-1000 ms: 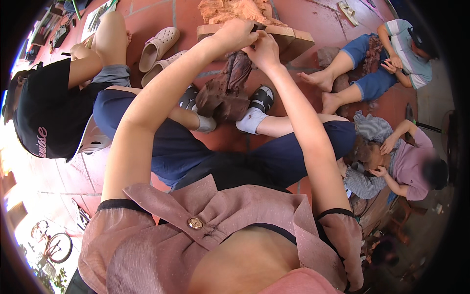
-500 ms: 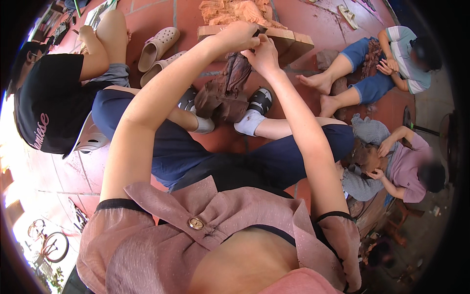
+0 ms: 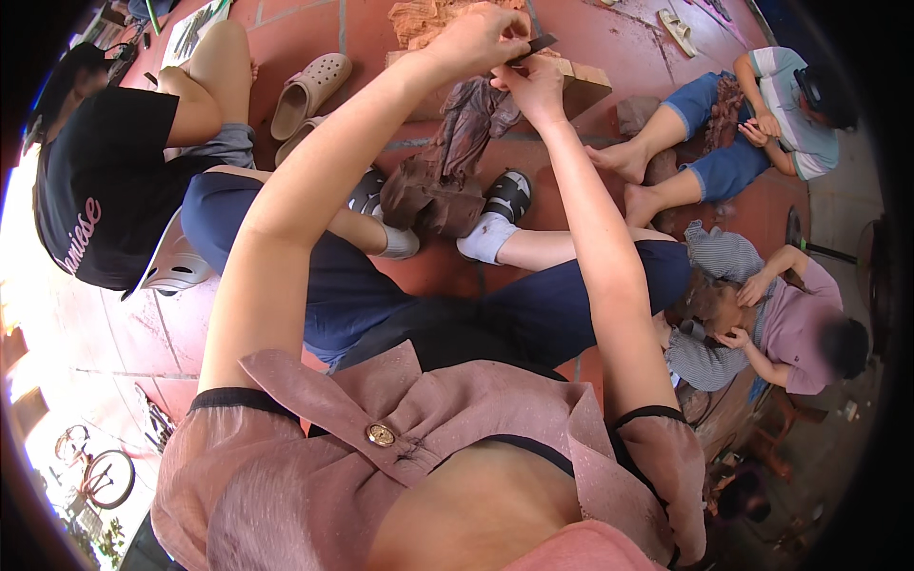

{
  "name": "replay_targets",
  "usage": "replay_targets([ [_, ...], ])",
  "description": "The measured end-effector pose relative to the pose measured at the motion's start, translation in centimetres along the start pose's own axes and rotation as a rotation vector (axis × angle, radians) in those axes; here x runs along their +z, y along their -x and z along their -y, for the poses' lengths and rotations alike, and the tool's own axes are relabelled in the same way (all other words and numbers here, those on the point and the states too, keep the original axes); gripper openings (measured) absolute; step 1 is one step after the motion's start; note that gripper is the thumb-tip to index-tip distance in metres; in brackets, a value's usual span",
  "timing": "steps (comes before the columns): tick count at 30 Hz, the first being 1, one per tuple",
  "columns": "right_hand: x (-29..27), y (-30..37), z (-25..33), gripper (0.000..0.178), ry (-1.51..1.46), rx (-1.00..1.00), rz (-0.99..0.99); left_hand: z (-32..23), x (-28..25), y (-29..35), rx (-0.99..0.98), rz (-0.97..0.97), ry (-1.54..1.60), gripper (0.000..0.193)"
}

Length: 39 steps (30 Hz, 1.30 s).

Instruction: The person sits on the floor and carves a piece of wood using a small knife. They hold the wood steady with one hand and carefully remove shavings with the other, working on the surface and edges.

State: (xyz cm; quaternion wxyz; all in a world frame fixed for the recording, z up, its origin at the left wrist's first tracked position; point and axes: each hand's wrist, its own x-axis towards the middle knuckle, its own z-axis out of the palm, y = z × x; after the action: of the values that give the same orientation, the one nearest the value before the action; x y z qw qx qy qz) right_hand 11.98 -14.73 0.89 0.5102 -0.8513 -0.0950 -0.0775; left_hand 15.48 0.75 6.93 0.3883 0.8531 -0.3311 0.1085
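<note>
Both of my arms reach forward over a dark brown clay figure (image 3: 466, 128) that stands upright between my feet on a lumpy clay base (image 3: 433, 198). Above its top, a thin dark flat strip (image 3: 541, 45) sits between my hands; its exact kind I cannot make out. My left hand (image 3: 479, 40) is bent at the wrist, its curled fingertips closed at the strip's upper side. Just below and to the right, my right hand (image 3: 535, 88) pinches the strip's lower side. The sculpture's upper end is partly hidden by my right fingers.
An orange wood carving (image 3: 419, 24) on a wooden block (image 3: 583, 86) stands just beyond my hands. Beige clogs (image 3: 309, 95) lie at left. One person in black (image 3: 114, 181) sits at left; two others (image 3: 785, 105) sit at right with brown clay pieces. The floor is red tile.
My left hand has lifted slightly and shifted right, and my right hand has moved right and a little down. The dark strip now shows more clearly, and the person at left has shifted slightly.
</note>
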Motion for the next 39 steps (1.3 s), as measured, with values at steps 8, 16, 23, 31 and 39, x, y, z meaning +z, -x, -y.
replay_targets([
  [8, 1.0, 1.4, -0.3, 0.054, 0.300, -0.124, 0.179, 0.0, -0.4, 1.7, -0.016, 0.350, 0.078, 0.018],
  [16, 0.6, 0.8, -0.9, 0.043, -0.172, 0.092, 0.128, -0.4, -0.4, 0.6, -0.014, 0.418, 0.159, 0.021],
  [23, 2.3, 0.8, -4.4, 0.047, -0.109, -0.215, 0.043, 0.2, 1.2, 1.3, -0.033, 0.414, 0.079, 0.022],
  [31, 1.8, 1.6, -4.1, 0.040, 0.046, -0.285, 0.085, -0.4, 1.6, 2.2, 0.064, 0.379, 0.157, 0.024],
  [39, 2.2, 2.8, -2.0, 0.031, -0.271, -0.072, 0.084, -1.5, 1.9, 1.3, 0.099, 0.381, 0.008, 0.020],
])
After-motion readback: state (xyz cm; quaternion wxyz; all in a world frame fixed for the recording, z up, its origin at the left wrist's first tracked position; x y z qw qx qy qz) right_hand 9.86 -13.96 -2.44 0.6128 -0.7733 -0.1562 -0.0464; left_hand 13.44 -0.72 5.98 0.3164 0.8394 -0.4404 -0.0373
